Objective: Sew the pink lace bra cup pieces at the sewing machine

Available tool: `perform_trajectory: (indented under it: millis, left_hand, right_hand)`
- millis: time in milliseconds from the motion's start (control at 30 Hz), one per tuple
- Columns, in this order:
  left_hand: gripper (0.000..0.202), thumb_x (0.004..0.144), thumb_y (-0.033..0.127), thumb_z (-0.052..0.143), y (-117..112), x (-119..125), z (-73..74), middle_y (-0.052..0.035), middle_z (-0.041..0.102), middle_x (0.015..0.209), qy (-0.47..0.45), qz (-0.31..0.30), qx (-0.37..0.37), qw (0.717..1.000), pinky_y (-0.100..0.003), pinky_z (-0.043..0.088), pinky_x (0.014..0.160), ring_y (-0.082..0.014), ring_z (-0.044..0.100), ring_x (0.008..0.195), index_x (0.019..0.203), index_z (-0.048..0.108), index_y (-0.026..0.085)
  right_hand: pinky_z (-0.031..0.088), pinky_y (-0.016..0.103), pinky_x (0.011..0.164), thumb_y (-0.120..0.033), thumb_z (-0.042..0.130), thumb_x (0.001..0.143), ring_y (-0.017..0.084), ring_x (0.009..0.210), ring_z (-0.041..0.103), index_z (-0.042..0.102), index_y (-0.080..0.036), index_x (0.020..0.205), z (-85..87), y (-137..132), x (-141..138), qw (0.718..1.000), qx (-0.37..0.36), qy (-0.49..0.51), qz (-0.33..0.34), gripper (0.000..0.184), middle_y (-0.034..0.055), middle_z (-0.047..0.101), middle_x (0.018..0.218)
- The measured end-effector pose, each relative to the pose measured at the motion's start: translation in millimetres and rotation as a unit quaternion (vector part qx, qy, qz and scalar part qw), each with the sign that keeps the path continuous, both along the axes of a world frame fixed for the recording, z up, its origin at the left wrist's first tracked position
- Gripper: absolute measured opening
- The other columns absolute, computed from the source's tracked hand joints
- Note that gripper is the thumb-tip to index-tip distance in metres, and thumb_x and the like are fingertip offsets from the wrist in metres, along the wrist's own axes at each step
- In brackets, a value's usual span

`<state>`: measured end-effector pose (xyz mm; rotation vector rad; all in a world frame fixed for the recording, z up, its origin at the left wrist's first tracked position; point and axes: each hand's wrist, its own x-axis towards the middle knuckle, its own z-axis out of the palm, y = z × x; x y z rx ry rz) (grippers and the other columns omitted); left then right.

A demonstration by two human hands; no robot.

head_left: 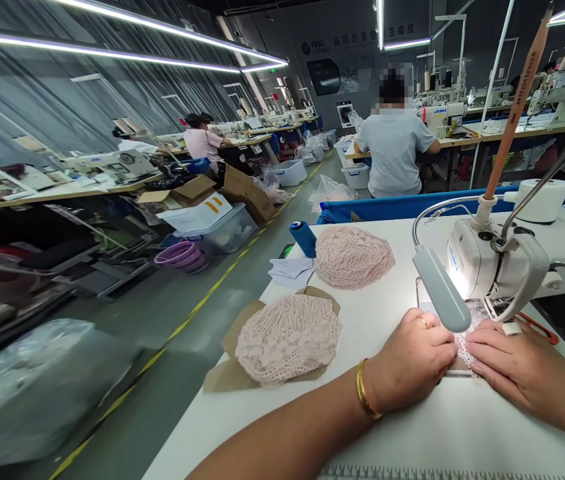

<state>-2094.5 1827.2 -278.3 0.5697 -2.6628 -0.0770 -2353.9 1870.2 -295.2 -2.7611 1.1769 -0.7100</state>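
My left hand point(412, 360), with a gold ring and bangle, rests curled on the white table point(362, 320) with its fingertips pressed on a small piece of pale lace point(465, 343). My right hand point(517, 363) lies flat on the same lace piece from the right. The lace runs under the head of a white sewing machine point(492, 267), lit by a grey gooseneck lamp point(440, 287). A stack of pink lace pieces point(287, 337) lies on brown paper left of my hands. A second stack point(353, 257) sits farther back.
A blue thread cone point(303, 237) and white paper pieces point(290, 270) lie at the table's far left. A person in a grey shirt point(393, 147) sits ahead at another machine. Boxes, bins and bags point(212, 213) line the aisle with its yellow floor line.
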Motion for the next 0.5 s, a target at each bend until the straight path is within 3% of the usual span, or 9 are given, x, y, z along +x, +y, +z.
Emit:
perform_trajectory:
  millis: [167,367,500]
  left_hand:
    - [0.019,0.103,0.014,0.053,-0.5,-0.3,0.2,-0.0047,0.076,0.096,-0.005,0.012,-0.005,1.000,-0.038,0.049,0.085,-0.0211,0.064,0.091,0.096,0.069,0.019]
    - [0.018,0.104,0.015,0.054,-4.1,-1.3,-0.6,-0.0042,0.075,0.093,0.004,0.009,0.000,1.000,-0.039,0.050,0.086,-0.0212,0.063,0.091,0.095,0.069,0.018]
    - [0.022,0.105,0.016,0.051,-7.4,-2.9,-2.0,-0.0048,0.075,0.094,0.010,0.019,0.004,1.000,-0.039,0.050,0.086,-0.0210,0.064,0.092,0.094,0.070,0.018]
  right_hand:
    - [0.057,0.036,0.075,-0.030,0.053,0.109,0.025,0.095,0.072,0.075,-0.030,0.123,-0.9,-1.5,0.2,1.000,0.019,-0.003,-0.004,0.026,0.0061,0.078,0.115]
    - [0.056,0.037,0.078,-0.030,0.052,0.109,0.027,0.103,0.071,0.075,-0.030,0.122,-2.4,-5.3,0.3,1.000,0.010,0.003,-0.011,0.027,0.0057,0.078,0.117]
    - [0.055,0.039,0.078,-0.032,0.049,0.110,0.026,0.094,0.071,0.075,-0.030,0.118,-3.3,-7.7,1.9,0.999,0.015,0.008,-0.031,0.027,0.0056,0.078,0.112]
